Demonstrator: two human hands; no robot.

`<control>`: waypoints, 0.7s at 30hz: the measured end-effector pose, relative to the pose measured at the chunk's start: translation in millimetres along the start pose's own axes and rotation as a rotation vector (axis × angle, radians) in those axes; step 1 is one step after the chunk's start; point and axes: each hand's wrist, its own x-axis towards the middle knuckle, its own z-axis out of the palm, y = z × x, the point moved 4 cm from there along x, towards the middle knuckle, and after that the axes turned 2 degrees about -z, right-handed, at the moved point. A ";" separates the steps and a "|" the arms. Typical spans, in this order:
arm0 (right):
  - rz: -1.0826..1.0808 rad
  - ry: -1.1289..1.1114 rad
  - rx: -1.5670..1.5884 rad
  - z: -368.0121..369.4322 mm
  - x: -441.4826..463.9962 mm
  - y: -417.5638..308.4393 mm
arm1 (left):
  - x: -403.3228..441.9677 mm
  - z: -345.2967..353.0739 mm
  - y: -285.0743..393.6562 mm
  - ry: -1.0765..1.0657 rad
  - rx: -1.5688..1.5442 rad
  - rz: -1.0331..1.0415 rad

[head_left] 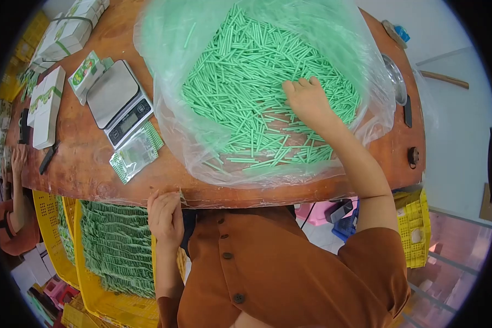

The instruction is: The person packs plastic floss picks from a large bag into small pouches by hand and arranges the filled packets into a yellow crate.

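A large clear plastic bag (pixel 172 128) lies wide open on the table, holding a heap of thin green sticks (pixel 240 82). My right hand (pixel 310 104) is down on the right part of the heap, its fingers curled among the sticks. What it grips there, if anything, is hidden. By the table's front edge is my left hand (pixel 165 216), fingers closed together. A thin edge of something shows at its fingertips, too small to name. Left of the bag stands a digital scale (pixel 113 93), with several small clear-and-green packets (pixel 136 156) in front of it.
Printed packets (pixel 87 76) lean by the scale. White boxes (pixel 48 112) and a black-handled tool (pixel 47 159) lie further left. Yellow crates (pixel 79 240) of green packets (pixel 117 249) stand below the table. Another person's hand (pixel 19 159) rests at the far left. A metal bowl (pixel 396 79) sits right.
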 end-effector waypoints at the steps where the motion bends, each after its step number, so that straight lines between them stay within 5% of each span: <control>1: 0.057 -0.019 -0.055 0.3 -0.3 -0.3 | -0.3 -0.4 -0.9 -0.001 -0.002 0.000; 8: 0.055 -0.044 -0.154 2.8 1.8 -1.0 | 7.3 -1.2 1.2 -0.031 -0.008 0.043; 10: -0.033 0.051 0.188 3.5 -1.7 11.2 | 10.3 -1.7 1.0 -0.037 -0.015 0.046; 14: -0.149 0.043 0.343 -23.5 -0.4 22.6 | 32.0 2.7 8.6 -0.074 -0.116 0.031; 16: 0.131 -0.242 0.807 -29.8 6.5 25.4 | 55.7 17.6 16.1 -0.150 -0.268 -0.002; 19: 0.075 -0.259 1.110 -33.9 10.9 8.0 | 110.9 50.4 31.9 -0.226 -0.436 0.007; 21: 0.091 -0.281 1.121 -44.8 8.8 2.7 | 155.3 67.4 39.5 -0.067 -0.588 -0.076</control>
